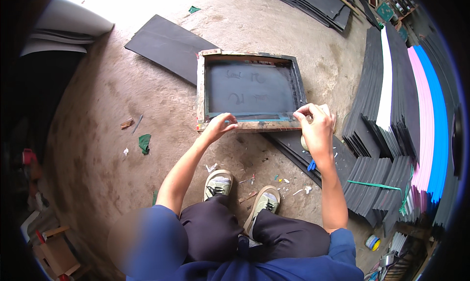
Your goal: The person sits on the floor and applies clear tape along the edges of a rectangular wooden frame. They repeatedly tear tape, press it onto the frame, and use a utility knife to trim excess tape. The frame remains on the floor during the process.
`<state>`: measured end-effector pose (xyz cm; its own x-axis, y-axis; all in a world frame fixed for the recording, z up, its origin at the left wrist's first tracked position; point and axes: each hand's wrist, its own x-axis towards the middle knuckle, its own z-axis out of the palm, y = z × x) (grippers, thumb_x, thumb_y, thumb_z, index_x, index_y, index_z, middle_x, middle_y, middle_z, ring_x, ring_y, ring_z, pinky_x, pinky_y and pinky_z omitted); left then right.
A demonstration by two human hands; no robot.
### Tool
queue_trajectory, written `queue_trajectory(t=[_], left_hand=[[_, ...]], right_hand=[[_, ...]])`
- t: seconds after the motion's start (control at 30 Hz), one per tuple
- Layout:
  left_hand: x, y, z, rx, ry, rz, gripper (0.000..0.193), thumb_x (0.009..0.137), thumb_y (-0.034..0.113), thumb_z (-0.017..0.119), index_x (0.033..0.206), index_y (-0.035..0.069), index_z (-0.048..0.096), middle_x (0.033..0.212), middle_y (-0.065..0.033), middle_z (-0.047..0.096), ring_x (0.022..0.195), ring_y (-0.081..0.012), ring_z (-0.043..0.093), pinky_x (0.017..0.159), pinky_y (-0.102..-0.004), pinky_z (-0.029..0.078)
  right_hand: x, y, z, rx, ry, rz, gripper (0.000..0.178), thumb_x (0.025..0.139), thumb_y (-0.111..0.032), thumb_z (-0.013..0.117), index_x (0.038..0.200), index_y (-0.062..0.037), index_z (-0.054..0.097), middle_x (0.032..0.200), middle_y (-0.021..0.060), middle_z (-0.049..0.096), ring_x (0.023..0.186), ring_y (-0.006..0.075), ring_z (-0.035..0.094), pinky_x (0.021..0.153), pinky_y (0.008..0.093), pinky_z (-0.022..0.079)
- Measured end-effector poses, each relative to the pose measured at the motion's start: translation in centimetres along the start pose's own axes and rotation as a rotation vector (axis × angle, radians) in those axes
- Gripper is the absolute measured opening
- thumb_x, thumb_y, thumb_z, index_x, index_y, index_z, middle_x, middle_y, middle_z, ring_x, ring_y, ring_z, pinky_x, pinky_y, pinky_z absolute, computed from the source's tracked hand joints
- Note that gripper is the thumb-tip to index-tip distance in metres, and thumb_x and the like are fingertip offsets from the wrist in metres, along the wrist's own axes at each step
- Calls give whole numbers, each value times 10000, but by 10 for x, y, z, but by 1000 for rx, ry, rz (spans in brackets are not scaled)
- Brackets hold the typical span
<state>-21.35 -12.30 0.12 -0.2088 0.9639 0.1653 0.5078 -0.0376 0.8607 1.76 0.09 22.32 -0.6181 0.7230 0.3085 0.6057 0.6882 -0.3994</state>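
Observation:
A wooden-sided screen printing frame (200,92) with dark mesh and faint marks is in front of me, slightly tilted. Along the inside of its near rail runs a blue strip (264,118), perhaps tape. My left hand (219,128) is closed at the near rail, left of its middle, fingertips over the edge and thumb at the front. At the near right corner my right hand (317,127) is closed, thumb and forefinger pinched at the strip's end. What lies between those fingertips is too small to make out. A pale rounded thing (304,143) shows partly beside the right palm.
Dark sheets (164,43) lie on the concrete floor beyond and under the frame. Black, white, pink and blue sheets (431,114) stand stacked at right, some tied with green cord (374,184). Scraps, including green cloth (144,143), litter the floor. A cardboard box (56,254) sits lower left.

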Motion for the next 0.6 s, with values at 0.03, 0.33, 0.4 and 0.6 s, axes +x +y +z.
queue_trajectory(t=[0.03, 0.33, 0.4, 0.6], left_hand=[[-1, 0, 2, -26, 39, 5, 272, 791, 258, 672, 880, 21, 572, 887, -100, 601, 837, -238, 590, 750, -341, 457], [-12, 7, -28, -127, 77, -140, 275, 762, 237, 721, 829, 17, 569, 733, -40, 605, 688, -134, 567, 665, -285, 469], [-8, 17, -40, -47, 111, -69, 279, 755, 232, 728, 837, 12, 577, 729, -47, 608, 687, -138, 576, 670, -286, 473], [-8, 32, -73, 72, 17, -44, 251, 758, 211, 723, 882, 29, 602, 838, -77, 665, 839, -182, 652, 727, -299, 516]], right_hand=[[0, -3, -3, 30, 42, 7, 106, 758, -189, 674, 755, -96, 624, 791, 17, 622, 852, 213, 513, 791, 361, 348], [1, -28, -48, 20, 24, 25, 93, 751, -182, 672, 754, -103, 622, 780, 0, 619, 840, 198, 511, 796, 348, 339], [1, -41, -60, 4, 52, -27, 86, 753, -181, 670, 753, -109, 623, 782, -4, 621, 842, 195, 512, 796, 347, 339], [-7, -56, -84, -83, 159, -132, 103, 762, -188, 668, 778, -95, 626, 792, 14, 623, 841, 201, 514, 800, 347, 341]])
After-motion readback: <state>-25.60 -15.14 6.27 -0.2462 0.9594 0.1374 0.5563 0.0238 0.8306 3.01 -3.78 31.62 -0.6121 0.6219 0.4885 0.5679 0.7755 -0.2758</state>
